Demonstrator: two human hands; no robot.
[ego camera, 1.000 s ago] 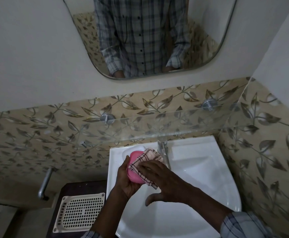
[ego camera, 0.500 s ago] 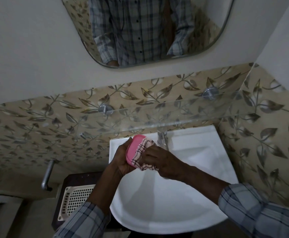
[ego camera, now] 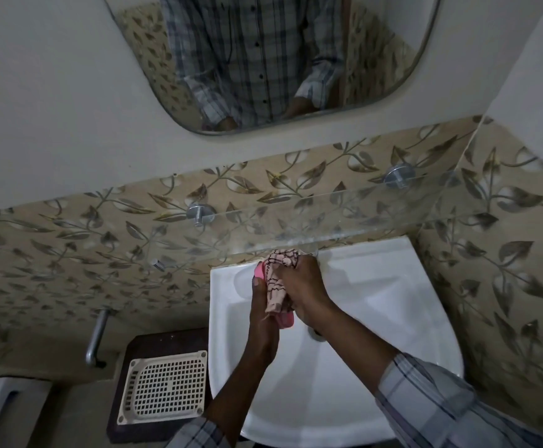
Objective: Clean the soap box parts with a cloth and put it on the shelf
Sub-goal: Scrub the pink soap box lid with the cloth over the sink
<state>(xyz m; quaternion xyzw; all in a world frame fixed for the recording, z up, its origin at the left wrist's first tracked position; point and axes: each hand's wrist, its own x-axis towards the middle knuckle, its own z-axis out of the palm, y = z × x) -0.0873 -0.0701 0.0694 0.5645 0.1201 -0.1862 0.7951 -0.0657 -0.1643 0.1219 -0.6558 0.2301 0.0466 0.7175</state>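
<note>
The pink soap box part (ego camera: pixel 259 271), light stiff plastic (likely slick if wet), is held over the sink's (ego camera: pixel 393 305) back edge. The left hand (ego camera: pixel 261 313) clamps its long edges, the best hold; the right hand (ego camera: pixel 299 287) presses the soft checked cloth (ego camera: pixel 278 279) onto it, below the glass shelf (ego camera: pixel 344 218).

A home bathroom: a white washbasin (ego camera: pixel 376 318), a wall mirror (ego camera: pixel 263 59), a glass shelf (ego camera: pixel 328 218) and leaf-patterned tiles (ego camera: pixel 70 237).
</note>
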